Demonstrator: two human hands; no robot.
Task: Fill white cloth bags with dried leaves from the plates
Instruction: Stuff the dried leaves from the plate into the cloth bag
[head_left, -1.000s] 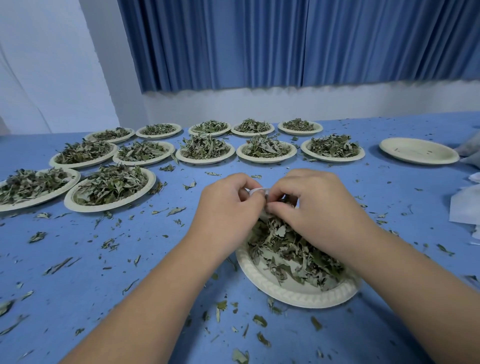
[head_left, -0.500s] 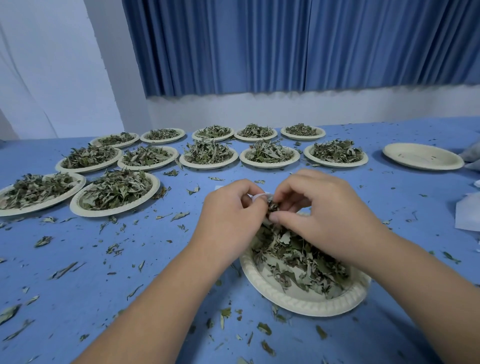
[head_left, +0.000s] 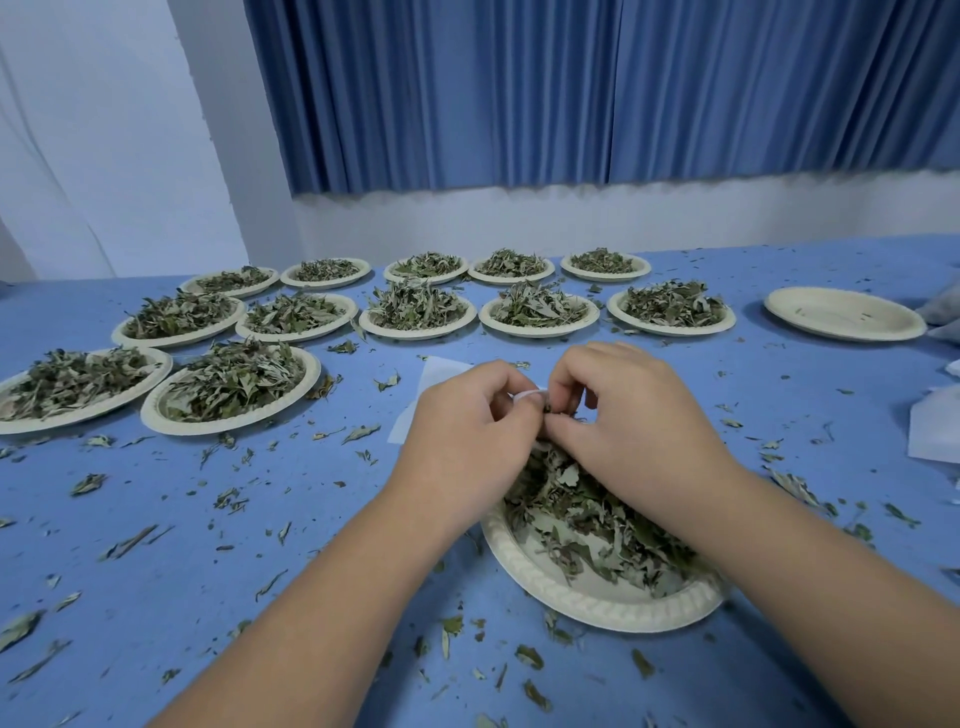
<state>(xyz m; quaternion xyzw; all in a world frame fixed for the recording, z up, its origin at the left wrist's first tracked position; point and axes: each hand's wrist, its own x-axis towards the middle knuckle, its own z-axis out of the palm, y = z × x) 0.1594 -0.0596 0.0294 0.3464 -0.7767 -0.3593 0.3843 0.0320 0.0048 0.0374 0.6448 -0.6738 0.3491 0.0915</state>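
Over the near plate (head_left: 587, 597) of dried leaves (head_left: 587, 525), both my hands meet. My left hand (head_left: 462, 441) pinches the rim of a white cloth bag (head_left: 428, 382), most of which is hidden behind the hand; a flat white corner shows beyond it. My right hand (head_left: 628, 426) pinches a few dried leaves at the bag's mouth, its fingers curled against the left fingertips. The bag's opening shows only as a thin white edge between the fingers.
Several plates heaped with leaves (head_left: 231, 387) stand in rows across the far and left table. An empty plate (head_left: 844, 314) lies at the far right. White cloth pieces (head_left: 935, 431) lie at the right edge. Loose leaf bits litter the blue tablecloth (head_left: 234, 519).
The view has tilted so the table sits lower in frame. My hands stay together over the plate, and more of the white bag now shows behind my left hand.
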